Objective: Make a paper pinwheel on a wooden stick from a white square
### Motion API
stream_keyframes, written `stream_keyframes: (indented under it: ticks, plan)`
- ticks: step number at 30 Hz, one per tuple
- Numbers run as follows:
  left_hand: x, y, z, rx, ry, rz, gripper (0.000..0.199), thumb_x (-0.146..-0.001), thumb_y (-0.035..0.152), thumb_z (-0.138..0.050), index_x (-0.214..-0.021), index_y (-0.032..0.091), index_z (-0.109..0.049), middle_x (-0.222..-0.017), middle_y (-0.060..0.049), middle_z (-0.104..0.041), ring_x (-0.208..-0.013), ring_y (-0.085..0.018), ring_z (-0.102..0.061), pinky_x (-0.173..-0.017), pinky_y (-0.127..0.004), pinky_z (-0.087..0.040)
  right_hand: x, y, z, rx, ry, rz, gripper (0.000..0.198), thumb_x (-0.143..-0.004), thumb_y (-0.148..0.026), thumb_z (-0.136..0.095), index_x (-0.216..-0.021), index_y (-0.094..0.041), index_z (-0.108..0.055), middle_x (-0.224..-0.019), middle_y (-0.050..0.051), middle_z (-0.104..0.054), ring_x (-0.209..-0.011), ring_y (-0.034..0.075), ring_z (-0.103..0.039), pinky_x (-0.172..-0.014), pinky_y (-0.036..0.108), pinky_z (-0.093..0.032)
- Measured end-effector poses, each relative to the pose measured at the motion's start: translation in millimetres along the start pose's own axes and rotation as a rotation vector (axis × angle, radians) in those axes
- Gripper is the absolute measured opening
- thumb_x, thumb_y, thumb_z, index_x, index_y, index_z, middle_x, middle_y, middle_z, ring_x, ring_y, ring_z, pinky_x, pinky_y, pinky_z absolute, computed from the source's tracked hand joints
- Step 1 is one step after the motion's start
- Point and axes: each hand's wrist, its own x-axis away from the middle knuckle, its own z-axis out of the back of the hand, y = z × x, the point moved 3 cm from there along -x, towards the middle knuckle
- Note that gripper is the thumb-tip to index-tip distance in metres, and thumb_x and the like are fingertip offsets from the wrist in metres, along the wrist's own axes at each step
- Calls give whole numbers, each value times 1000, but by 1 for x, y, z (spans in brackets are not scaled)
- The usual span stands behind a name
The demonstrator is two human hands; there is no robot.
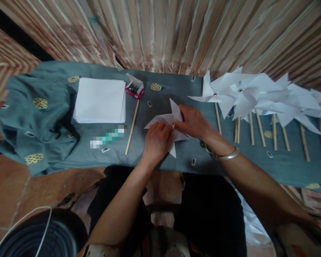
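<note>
— What's the folded pinwheel [168,117] made of?
— Paper, smooth and matt, like the stacked sheets [100,100].
— And the stick [133,126]?
— Bare-looking wood, dull and fairly smooth.
— The pins [133,88] look glossier.
— Yes, shiny metal, in a thin card box [138,95].
— And the tablecloth [173,80], then?
— Matt fabric, softly creased.
— That bangle [231,155]?
— Polished metal, bright where it catches the light.

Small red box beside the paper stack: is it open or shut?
Open: the red box has its white flap raised, and metal tacks show inside. Its depth of fill cannot be told.
</note>
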Motion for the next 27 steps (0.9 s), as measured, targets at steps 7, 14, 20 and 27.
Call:
stream_keyframes:
  ticks: [7,14,20,27]
  plan:
    - [-1,1,-2,-25,-30,11,16,-93,17,-54,-93,15,-69,-92,-10,-69,-91,-26,-62,-80,-37,-49,1,0,0,-14,11,5,27,-79,-20,-58,-105,-12,-62,-91,11,-72,-77,24,-63,-66,31,-37]
    - [0,0,-4,-11,-31,-11,21,-95,19,-52,-99,16,-72,-94,-9,-69,-91,-24,-61,-81,-36,-49,1,0,0,-5,18,7,24,-79,-19,-56,-102,-13,-62,-93,13,-72,-78,26,-64,-66,32,-38]
    - [0,1,-7,-35,-53,0,23,-96,19,-50,-102,16,-73,-94,-9,-67,-92,-24,-59,-82,-37,-49,2,1,0,-13,25,9,24,-79,-19,-56,-101,-14,-61,-93,12,-72,-79,26,-65,-67,33,-40]
    - [-1,3,-7,-61,-101,16,27,-97,17,-47,-107,15,-71,-97,-11,-65,-93,-25,-57,-82,-38,-48,1,0,0,-31,25,15,25,-79,-20,-57,-102,-13,-62,-90,11,-71,-77,24,-64,-67,32,-39]
